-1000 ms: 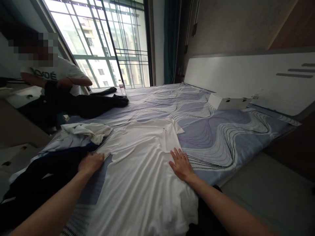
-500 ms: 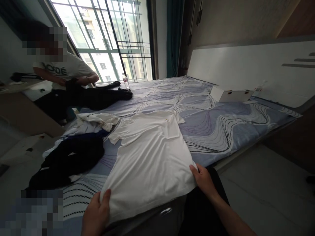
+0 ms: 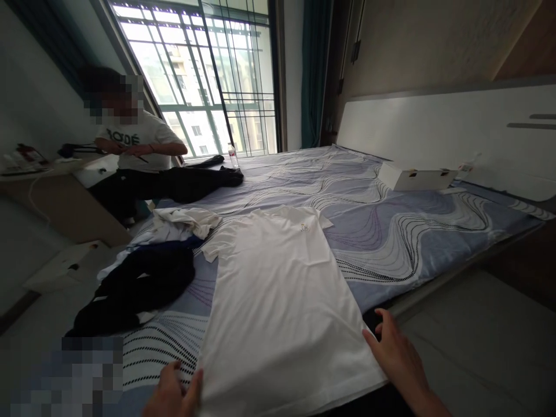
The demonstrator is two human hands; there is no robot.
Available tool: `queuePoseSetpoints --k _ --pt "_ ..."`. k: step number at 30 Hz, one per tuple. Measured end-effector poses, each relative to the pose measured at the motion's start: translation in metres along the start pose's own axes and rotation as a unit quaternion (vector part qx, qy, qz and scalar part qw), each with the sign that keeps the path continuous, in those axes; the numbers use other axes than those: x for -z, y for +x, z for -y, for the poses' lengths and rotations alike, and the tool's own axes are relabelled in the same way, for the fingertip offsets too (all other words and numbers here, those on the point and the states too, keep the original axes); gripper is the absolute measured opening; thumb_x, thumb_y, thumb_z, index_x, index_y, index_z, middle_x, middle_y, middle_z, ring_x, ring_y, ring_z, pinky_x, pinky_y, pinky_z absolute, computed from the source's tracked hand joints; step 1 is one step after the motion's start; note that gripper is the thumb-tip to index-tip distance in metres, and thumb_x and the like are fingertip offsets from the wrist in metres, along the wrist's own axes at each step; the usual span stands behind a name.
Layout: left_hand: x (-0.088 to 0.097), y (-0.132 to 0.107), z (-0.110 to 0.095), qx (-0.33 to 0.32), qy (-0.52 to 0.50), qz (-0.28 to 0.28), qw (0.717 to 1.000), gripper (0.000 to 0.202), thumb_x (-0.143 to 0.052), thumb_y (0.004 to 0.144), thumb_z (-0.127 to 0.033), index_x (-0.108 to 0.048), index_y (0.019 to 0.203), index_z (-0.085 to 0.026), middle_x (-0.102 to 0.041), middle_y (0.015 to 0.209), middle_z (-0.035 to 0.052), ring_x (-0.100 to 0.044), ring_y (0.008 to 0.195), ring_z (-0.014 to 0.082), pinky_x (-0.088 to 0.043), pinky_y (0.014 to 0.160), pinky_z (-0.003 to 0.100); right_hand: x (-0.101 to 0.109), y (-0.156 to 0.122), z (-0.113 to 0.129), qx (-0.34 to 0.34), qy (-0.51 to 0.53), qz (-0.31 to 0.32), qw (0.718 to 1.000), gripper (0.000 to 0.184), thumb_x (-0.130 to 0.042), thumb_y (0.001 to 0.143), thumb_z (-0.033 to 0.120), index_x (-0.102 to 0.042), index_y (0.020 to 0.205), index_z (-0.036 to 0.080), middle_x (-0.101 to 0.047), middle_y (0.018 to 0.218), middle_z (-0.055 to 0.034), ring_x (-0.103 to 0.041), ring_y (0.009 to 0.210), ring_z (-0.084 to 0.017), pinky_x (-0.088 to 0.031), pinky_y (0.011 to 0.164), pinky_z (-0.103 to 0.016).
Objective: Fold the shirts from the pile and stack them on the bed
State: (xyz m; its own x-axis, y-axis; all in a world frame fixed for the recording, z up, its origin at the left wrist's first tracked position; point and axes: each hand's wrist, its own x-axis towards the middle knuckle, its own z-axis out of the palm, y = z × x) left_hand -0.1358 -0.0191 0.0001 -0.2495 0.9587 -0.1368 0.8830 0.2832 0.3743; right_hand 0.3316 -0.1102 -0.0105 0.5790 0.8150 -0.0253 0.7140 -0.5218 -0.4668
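Note:
A white T-shirt (image 3: 278, 289) lies spread flat on the bed, collar away from me, hem at the near edge. My left hand (image 3: 174, 394) pinches the hem's left corner, thumb on top of the cloth. At the hem's right corner, my right hand (image 3: 397, 356) touches the shirt's edge with its fingers curled and partly spread; whether it grips the cloth is unclear.
A pile of dark and white clothes (image 3: 152, 260) lies left of the shirt. A white box (image 3: 417, 176) sits near the headboard. Another person (image 3: 134, 156) sits at the far left corner by dark trousers (image 3: 195, 179) and a bottle (image 3: 233, 155). Floor lies to the right.
Both hands went from pressing the shirt's middle to its hem corners, pulling it toward me. The shirt now lies flatter and straighter. The view has drawn back and shifted right.

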Motion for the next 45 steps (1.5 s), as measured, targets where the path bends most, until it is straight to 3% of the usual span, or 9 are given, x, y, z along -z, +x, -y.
queuePoseSetpoints --k 3,6,12,15,20,26,31,38,45 --pt "-0.005 0.033 -0.038 -0.145 0.057 -0.123 0.98 0.075 -0.033 0.085 -0.059 -0.053 0.13 -0.003 -0.063 0.124 0.0247 -0.06 0.117 0.036 -0.045 0.105 0.05 -0.014 0.014 0.049 0.128 -0.047 -0.053 0.989 0.063 -0.048 0.088 0.04 -0.043 0.145 0.015 -0.052 0.143 -0.0202 -0.048 0.133 -0.034 -0.041 0.105 -0.044" --pt "-0.019 0.074 -0.088 -0.252 0.084 -0.105 0.958 0.063 -0.034 0.093 -0.047 -0.051 0.138 -0.008 -0.052 0.145 0.0202 -0.045 0.137 0.0318 -0.037 0.114 0.047 -0.042 0.031 0.108 0.235 -0.059 0.022 0.97 0.065 -0.045 0.094 0.047 -0.039 0.153 0.019 -0.033 0.16 -0.0138 -0.022 0.15 -0.033 -0.022 0.119 -0.049" --pt "-0.043 0.144 -0.158 -0.254 0.194 -0.121 0.94 0.053 -0.035 0.097 -0.039 -0.053 0.143 -0.02 -0.042 0.157 0.0145 -0.023 0.148 0.0457 -0.018 0.109 0.078 -0.084 0.094 0.162 0.317 -0.051 0.132 0.938 0.068 -0.038 0.095 0.066 -0.031 0.156 0.036 -0.012 0.168 -0.0017 -0.001 0.154 -0.032 0.007 0.118 -0.061" --pt "-0.045 0.182 -0.171 -0.314 0.224 -0.149 0.911 0.053 -0.036 0.095 -0.029 -0.055 0.141 -0.013 -0.045 0.155 0.0145 -0.021 0.149 0.0432 -0.015 0.116 0.071 -0.089 0.133 0.164 0.298 -0.045 0.117 0.946 0.066 -0.039 0.096 0.064 -0.031 0.155 0.036 -0.013 0.168 -0.0015 -0.002 0.154 -0.029 0.007 0.119 -0.059" --pt "-0.05 0.232 -0.175 -0.393 0.188 -0.055 0.898 0.058 -0.031 0.094 -0.025 -0.042 0.151 -0.017 -0.037 0.16 0.0043 -0.029 0.149 0.0278 -0.029 0.12 0.046 -0.086 0.195 0.172 0.24 -0.023 0.021 0.97 0.053 -0.039 0.1 0.046 -0.043 0.15 0.029 -0.031 0.163 -0.0054 -0.023 0.15 -0.026 -0.01 0.122 -0.049" --pt "-0.06 0.244 -0.169 -0.399 0.158 -0.07 0.9 0.06 -0.035 0.093 -0.029 -0.04 0.152 -0.02 -0.035 0.16 0.0025 -0.027 0.15 0.0257 -0.026 0.122 0.048 -0.044 0.311 0.167 -0.128 0.008 -0.064 0.99 0.055 -0.041 0.1 0.043 -0.058 0.132 0.002 -0.058 0.127 -0.0326 -0.056 0.122 -0.038 -0.047 0.098 -0.049" --pt "-0.06 0.244 -0.168 -0.399 0.149 -0.081 0.901 0.059 -0.036 0.093 -0.029 -0.042 0.151 -0.021 -0.036 0.16 0.0009 -0.029 0.15 0.0252 -0.027 0.122 0.047 -0.036 0.385 0.167 -0.144 0.013 -0.022 0.989 0.037 -0.062 0.096 0.039 -0.059 0.126 0.018 -0.061 0.127 -0.0093 -0.063 0.107 -0.023 -0.055 0.091 -0.044" --pt "-0.059 0.24 -0.169 -0.404 0.133 -0.079 0.902 0.059 -0.039 0.092 -0.028 -0.043 0.151 -0.022 -0.038 0.159 0.0014 -0.029 0.15 0.0262 -0.027 0.122 0.049 -0.006 0.423 0.152 -0.172 -0.021 -0.092 0.981 0.036 -0.061 0.096 0.038 -0.059 0.126 0.018 -0.06 0.129 -0.0108 -0.063 0.108 -0.022 -0.055 0.091 -0.043" --pt "-0.056 0.238 -0.171 -0.408 0.144 -0.082 0.898 0.058 -0.036 0.093 -0.03 -0.043 0.15 -0.021 -0.038 0.16 0.0019 -0.031 0.149 0.0261 -0.027 0.122 0.047 0.039 0.422 0.097 -0.153 -0.08 -0.123 0.977 0.05 -0.044 0.101 0.034 -0.053 0.133 -0.003 -0.06 0.119 -0.0338 -0.06 0.113 -0.035 -0.047 0.092 -0.047"
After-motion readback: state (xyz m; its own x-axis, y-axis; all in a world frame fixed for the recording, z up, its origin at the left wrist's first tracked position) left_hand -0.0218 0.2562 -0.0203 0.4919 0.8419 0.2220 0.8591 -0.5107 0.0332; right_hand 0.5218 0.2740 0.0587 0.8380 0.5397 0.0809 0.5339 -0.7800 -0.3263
